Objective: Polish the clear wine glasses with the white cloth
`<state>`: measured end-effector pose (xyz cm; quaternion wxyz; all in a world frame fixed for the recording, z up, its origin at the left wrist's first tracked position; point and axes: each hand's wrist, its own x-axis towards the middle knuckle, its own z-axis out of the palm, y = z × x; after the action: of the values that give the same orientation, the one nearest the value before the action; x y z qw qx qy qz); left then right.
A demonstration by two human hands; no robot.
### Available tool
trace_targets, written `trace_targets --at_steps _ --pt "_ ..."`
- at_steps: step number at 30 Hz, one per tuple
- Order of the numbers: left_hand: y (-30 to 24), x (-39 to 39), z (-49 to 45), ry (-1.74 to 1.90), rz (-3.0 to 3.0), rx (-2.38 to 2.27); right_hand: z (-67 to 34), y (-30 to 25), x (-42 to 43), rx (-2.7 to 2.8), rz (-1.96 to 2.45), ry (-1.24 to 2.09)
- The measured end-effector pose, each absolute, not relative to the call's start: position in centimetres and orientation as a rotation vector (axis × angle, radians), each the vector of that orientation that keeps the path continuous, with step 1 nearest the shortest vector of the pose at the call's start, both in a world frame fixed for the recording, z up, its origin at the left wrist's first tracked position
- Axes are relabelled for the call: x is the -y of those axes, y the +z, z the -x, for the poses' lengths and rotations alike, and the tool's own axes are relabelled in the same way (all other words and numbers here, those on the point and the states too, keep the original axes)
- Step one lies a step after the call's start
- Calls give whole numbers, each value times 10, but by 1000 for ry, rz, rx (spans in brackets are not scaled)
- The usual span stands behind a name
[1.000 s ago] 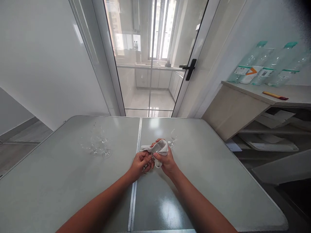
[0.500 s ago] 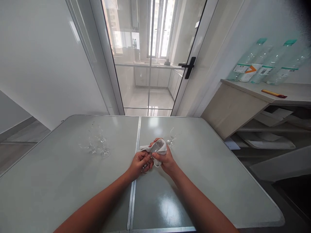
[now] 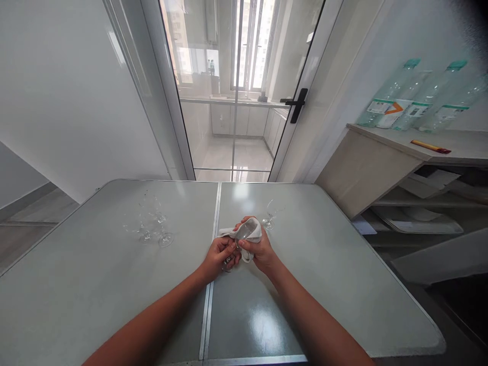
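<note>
Over the middle of the table, a clear stemmed glass point(image 3: 246, 233) lies tilted between my two hands. My left hand point(image 3: 223, 254) is closed round its stem and foot end. With my right hand point(image 3: 259, 246) I grip a white cloth point(image 3: 254, 231) wrapped about the bowl, its loose end trailing to the left. Just beyond my right hand, one clear stemmed glass point(image 3: 268, 222) stands on the table. Several more clear glasses point(image 3: 165, 239) are grouped to the left, their thin outlines overlapping. My fingers and the cloth hide part of the held glass.
The grey-green table point(image 3: 95, 284) has a metal seam point(image 3: 208, 310) running down its middle. Behind it is a glazed door with a black handle point(image 3: 298, 105). At right, a shelf unit point(image 3: 381, 157) bears plastic bottles point(image 3: 412, 109) and a yellow-red packet point(image 3: 430, 147).
Hardly anything differs: both hands keep their hold on the glass and cloth, with only a slight shift of the left fingers. The glasses on the table stay put.
</note>
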<state>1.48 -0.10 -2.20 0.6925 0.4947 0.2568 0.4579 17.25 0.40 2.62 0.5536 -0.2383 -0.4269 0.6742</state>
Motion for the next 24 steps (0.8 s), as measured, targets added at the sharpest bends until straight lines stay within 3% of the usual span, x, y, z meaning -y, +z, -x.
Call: trace_targets --at_steps 9,18,24 --pt "-23 3 -15 1034 -1142 -587 -173 26 -4 1018 572 1583" --pt "-18 15 -12 1312 -1678 -1084 -163 19 -3 998 821 1359" --pt "-16 9 -20 1141 -1182 -834 -169 16 -6 845 625 1645"
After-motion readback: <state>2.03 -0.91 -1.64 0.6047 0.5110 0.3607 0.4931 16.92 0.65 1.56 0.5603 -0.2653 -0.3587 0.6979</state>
